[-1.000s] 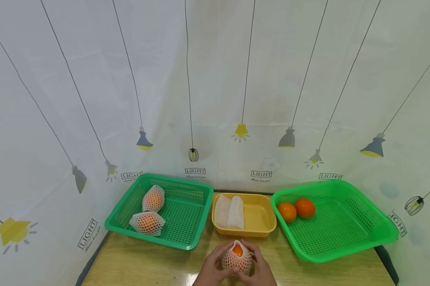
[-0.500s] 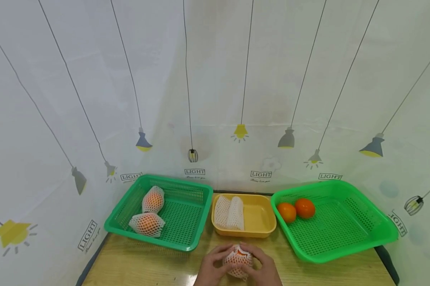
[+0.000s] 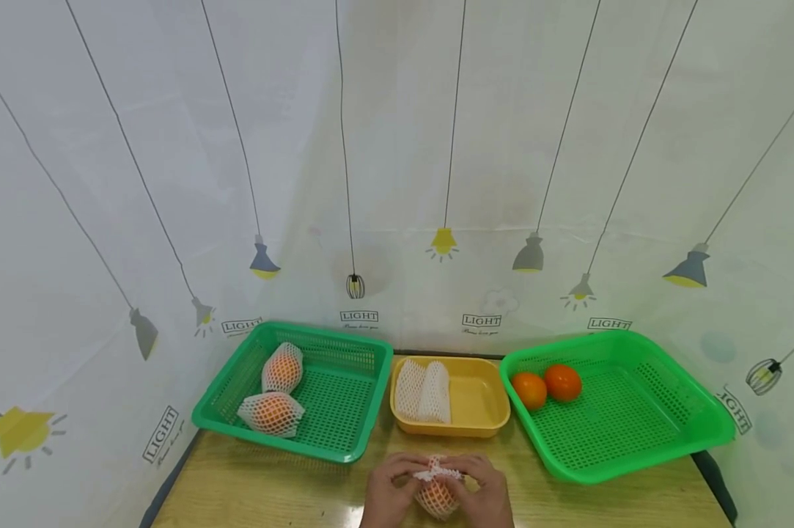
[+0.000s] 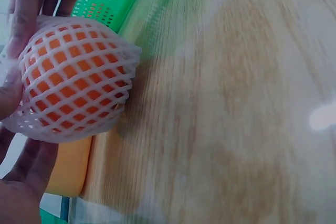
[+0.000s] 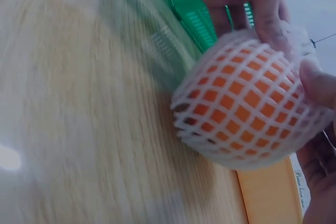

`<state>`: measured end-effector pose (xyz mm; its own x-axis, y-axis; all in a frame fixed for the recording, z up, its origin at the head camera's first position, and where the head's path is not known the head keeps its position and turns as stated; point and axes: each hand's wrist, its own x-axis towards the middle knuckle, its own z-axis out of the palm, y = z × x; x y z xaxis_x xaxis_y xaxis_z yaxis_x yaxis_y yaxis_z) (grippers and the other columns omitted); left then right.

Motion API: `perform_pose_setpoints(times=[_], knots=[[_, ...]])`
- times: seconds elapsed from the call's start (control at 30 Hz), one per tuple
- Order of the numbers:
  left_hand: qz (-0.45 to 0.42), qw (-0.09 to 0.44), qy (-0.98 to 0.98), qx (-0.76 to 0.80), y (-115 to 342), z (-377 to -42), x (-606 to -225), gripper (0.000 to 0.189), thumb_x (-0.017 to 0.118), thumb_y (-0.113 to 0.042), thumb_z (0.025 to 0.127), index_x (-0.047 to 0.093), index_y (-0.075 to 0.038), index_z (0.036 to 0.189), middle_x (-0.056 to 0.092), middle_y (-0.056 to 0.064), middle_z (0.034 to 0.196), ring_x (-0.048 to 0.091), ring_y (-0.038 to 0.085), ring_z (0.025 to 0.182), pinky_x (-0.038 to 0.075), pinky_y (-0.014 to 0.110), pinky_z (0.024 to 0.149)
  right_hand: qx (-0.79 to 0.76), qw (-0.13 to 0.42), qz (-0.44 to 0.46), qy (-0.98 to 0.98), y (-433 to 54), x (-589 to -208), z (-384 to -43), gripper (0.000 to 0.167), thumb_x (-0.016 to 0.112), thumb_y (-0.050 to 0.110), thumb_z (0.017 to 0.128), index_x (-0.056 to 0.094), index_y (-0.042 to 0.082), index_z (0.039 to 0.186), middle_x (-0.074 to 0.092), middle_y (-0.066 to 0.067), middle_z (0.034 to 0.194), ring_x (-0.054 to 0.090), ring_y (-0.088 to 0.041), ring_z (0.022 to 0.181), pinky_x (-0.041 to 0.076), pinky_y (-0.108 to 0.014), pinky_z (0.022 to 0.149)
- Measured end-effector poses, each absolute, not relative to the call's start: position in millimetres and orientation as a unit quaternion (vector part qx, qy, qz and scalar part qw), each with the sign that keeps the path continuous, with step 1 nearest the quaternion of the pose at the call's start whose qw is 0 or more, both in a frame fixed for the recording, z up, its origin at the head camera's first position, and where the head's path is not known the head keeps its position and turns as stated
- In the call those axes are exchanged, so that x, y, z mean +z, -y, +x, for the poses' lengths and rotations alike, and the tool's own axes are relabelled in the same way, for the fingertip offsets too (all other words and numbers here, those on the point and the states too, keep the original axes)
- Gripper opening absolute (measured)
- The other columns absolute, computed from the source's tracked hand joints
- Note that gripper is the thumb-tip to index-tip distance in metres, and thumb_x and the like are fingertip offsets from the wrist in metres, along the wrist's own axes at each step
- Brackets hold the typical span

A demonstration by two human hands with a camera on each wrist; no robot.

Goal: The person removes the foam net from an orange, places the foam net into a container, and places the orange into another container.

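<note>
- left hand (image 3: pixel 388 490) and right hand (image 3: pixel 487 490) are both working just on the near side of the yellow tray (image 3: pixel 479 400), each grip pinching the foam net (image 3: pixel 438 475) at its bunched end, fingers and thumbs closing in on it
- the orange fruit (image 5: pixel 253 98) is sitting inside that net, between the hands, also near side of the tray
- two white sleeves (image 3: pixel 435 394) are lying in the tray's left half
- dark green basket (image 3: pixel 333 403) is standing left of the tray, holding two netted fruits (image 3: pixel 273 414)
- bright green basket (image 3: pixel 627 411) is standing right of it, two bare fruits (image 3: pixel 564 383) resting at the tray-facing side
</note>
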<state>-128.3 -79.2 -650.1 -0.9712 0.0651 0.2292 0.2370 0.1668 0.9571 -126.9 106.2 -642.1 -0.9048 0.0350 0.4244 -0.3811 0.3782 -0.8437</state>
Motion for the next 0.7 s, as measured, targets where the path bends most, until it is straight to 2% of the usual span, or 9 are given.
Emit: perform_pose_setpoints(times=[0.13, 0.23, 0.3, 0.43, 0.53, 0.6, 0.7], knots=[[-0.072, 0.082, 0.762, -0.639, 77, -128, -648, 0.016, 0.078, 0.0, 0.085, 0.082, -0.015, 0.091, 0.076, 0.005, 0.097, 0.068, 0.008, 0.094, 0.06, 0.027, 0.082, 0.547, 0.2, 0.093, 0.807, -100, -639, -123, 0.019, 0.086, 0.014, 0.079, 0.08, 0.027, 0.092, 0.075, 0.017, 0.087, 0.058, -0.003, 0.076, 0.052, -0.022, 0.065], [-0.071, 0.083, 0.766, -0.634, 77, -129, -650, 0.017, 0.078, -0.001, 0.086, 0.082, -0.016, 0.091, 0.076, 0.003, 0.095, 0.067, 0.006, 0.093, 0.059, 0.027, 0.082, 0.539, 0.203, 0.109, 0.81, -100, -636, -122, 0.02, 0.086, 0.013, 0.08, 0.079, 0.025, 0.095, 0.076, 0.014, 0.091, 0.058, -0.004, 0.08, 0.053, -0.024, 0.069], [-0.082, 0.084, 0.765, -0.633, 78, -129, -651, 0.018, 0.077, 0.0, 0.086, 0.082, -0.016, 0.092, 0.075, 0.003, 0.097, 0.067, 0.006, 0.094, 0.059, 0.026, 0.083, 0.529, 0.179, 0.121, 0.82, -104, -634, -122, 0.028, 0.087, 0.017, 0.08, 0.078, 0.024, 0.106, 0.077, 0.01, 0.102, 0.06, -0.006, 0.088, 0.054, -0.027, 0.075], [-0.123, 0.087, 0.762, -0.63, 81, -130, -656, 0.02, 0.076, -0.002, 0.087, 0.082, -0.017, 0.098, 0.075, 0.004, 0.105, 0.067, 0.009, 0.101, 0.058, 0.026, 0.087, 0.514, 0.071, 0.126, 0.846, -112, -632, -125, 0.05, 0.085, 0.035, 0.082, 0.07, 0.03, 0.129, 0.07, 0.008, 0.131, 0.06, -0.009, 0.115, 0.053, -0.032, 0.093], [-0.157, 0.082, 0.763, -0.622, 84, -132, -661, 0.019, 0.077, -0.013, 0.091, 0.081, -0.018, 0.108, 0.072, 0.003, 0.115, 0.065, 0.012, 0.11, 0.056, 0.028, 0.094, 0.515, -0.003, 0.109, 0.85, -116, -634, -128, 0.048, 0.082, 0.044, 0.084, 0.069, 0.037, 0.13, 0.066, 0.014, 0.137, 0.058, -0.011, 0.126, 0.05, -0.033, 0.104], [-0.176, 0.061, 0.758, -0.625, 86, -133, -665, 0.028, 0.077, -0.021, 0.092, 0.076, -0.018, 0.12, 0.07, 0.002, 0.123, 0.063, 0.011, 0.116, 0.053, 0.027, 0.1, 0.528, -0.015, 0.109, 0.842, -117, -635, -130, 0.042, 0.081, 0.042, 0.084, 0.073, 0.034, 0.125, 0.068, 0.012, 0.135, 0.06, -0.013, 0.126, 0.05, -0.033, 0.106], [-0.203, -0.009, 0.715, -0.668, 88, -134, -670, 0.048, 0.075, -0.019, 0.094, 0.063, -0.011, 0.14, 0.061, 0.009, 0.138, 0.061, 0.012, 0.124, 0.052, 0.027, 0.103, 0.551, -0.012, 0.099, 0.828, -118, -637, -131, 0.037, 0.082, 0.04, 0.083, 0.077, 0.033, 0.119, 0.071, 0.012, 0.13, 0.063, -0.011, 0.122, 0.05, -0.027, 0.103]])
